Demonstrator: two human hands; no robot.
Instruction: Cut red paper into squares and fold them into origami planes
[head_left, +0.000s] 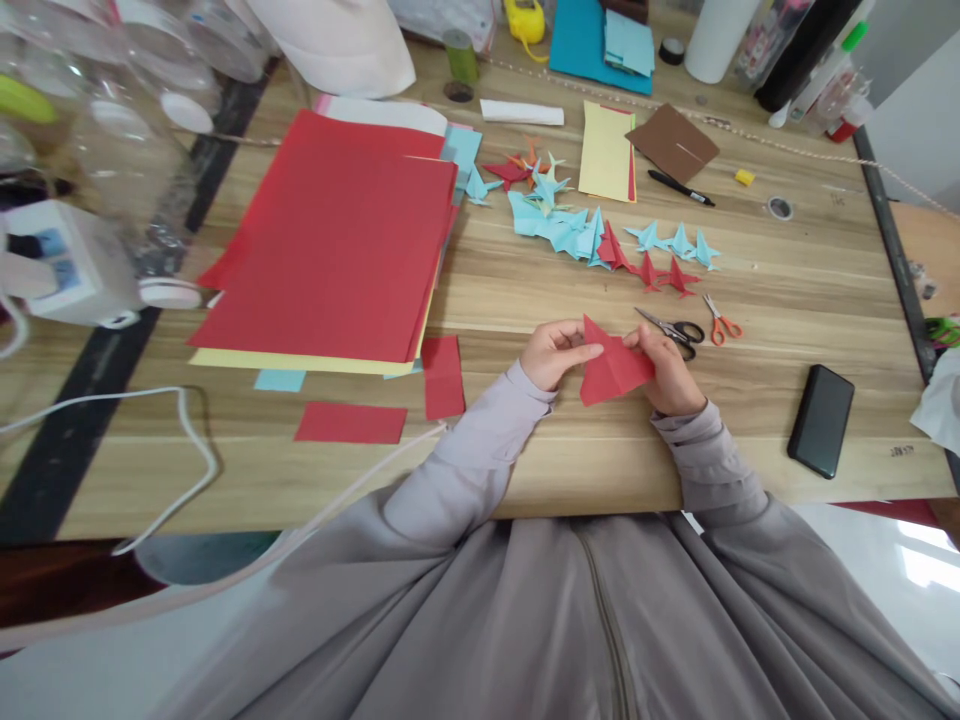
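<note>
A partly folded red paper (613,372) is held between my two hands above the front of the table. My left hand (555,352) pinches its left side, thumb on top. Its right side is gripped by the fingers of my right hand (667,372). Just beyond my right hand lie black scissors (671,328), partly hidden by it, and small orange-handled scissors (722,320). Folded paper cranes in blue (681,240) and red (679,277) stand farther back, beside a row of blue folded pieces (559,228).
At left lies a stack of large red sheets (337,240), with small red rectangles (351,422) in front. A black phone (821,420) rests at right. Farther back are yellow paper (606,150), brown paper (673,143) and a black pen (681,187). A white cable (184,420) crosses the left side.
</note>
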